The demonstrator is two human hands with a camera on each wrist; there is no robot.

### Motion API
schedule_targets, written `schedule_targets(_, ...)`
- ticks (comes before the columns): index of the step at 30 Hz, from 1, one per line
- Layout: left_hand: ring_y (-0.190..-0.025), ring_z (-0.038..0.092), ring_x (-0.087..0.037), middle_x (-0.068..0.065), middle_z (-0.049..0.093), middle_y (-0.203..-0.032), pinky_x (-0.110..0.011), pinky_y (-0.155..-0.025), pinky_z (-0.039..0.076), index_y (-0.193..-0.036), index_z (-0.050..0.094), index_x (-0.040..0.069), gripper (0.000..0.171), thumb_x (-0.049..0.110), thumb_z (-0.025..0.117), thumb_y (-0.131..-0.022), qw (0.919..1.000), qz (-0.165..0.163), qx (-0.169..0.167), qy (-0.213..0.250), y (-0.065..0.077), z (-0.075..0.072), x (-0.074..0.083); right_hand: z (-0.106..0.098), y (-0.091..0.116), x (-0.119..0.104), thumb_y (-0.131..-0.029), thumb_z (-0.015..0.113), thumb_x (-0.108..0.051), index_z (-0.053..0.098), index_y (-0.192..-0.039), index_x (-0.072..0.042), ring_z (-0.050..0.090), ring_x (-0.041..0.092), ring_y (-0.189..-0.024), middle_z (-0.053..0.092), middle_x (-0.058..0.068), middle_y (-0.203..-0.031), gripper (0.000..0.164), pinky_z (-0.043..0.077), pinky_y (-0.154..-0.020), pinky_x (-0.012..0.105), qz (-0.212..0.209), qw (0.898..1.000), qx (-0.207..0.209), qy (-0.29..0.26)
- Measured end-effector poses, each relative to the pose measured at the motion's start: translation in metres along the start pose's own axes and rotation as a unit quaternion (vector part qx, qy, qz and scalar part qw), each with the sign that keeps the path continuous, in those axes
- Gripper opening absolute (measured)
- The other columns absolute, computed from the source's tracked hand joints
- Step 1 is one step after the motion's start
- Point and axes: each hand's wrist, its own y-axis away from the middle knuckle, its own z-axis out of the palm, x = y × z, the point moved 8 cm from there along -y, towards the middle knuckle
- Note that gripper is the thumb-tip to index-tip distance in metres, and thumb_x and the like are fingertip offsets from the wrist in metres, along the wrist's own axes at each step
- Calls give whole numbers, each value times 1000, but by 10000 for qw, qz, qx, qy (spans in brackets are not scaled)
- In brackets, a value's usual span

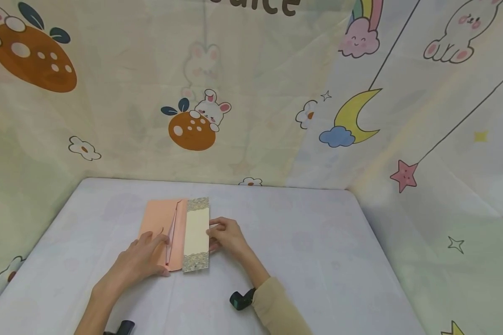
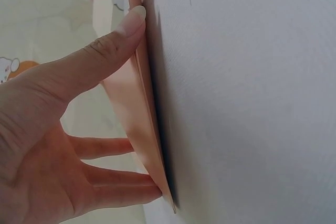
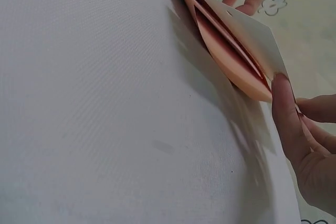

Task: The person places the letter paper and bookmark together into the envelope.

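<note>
A peach paper envelope [image 1: 155, 216] lies on the table left of centre, with a narrow slit along its right part. My left hand [image 1: 136, 260] rests on it, fingers nearly straight on its face. In the left wrist view the thumb [image 2: 107, 51] touches its near edge. A cream card [image 1: 197, 232] with patterned bands at both ends stands along the envelope's right side. My right hand [image 1: 230, 237] pinches the card's right edge between thumb and fingers. The right wrist view shows the envelope [image 3: 236, 69] gaping beneath the pale card [image 3: 257, 40]; whether they are joined I cannot tell.
The white tabletop [image 1: 310, 260] spreads around the envelope. A fabric backdrop [image 1: 260, 93] printed with cartoon rabbits and fruit rises behind its far edge. Black wrist devices [image 1: 241, 300] sit at both forearms.
</note>
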Motion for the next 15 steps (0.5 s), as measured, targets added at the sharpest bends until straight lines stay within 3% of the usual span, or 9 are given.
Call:
schedule_targets(11,-105,59,-52,-34,49,-135,-63,-64,51,-129,58,18,81,44,96,-62,10000,-22,-20,-11,-1,0,0,13,-6,-1,-95,67,-3,64,-124,3,74,20,-67,76,14,-88,30,62,-64,41,167,9998,-10,91)
schedule_targets(15,-103,60,-52,-34,50,-134,-62,-63,51,-128,58,18,80,43,96,-62,10000,5,15,-25,-1,-1,1,16,-6,-3,-94,67,-3,64,-123,4,75,27,-71,76,19,-92,30,62,-66,46,170,9998,-18,-41)
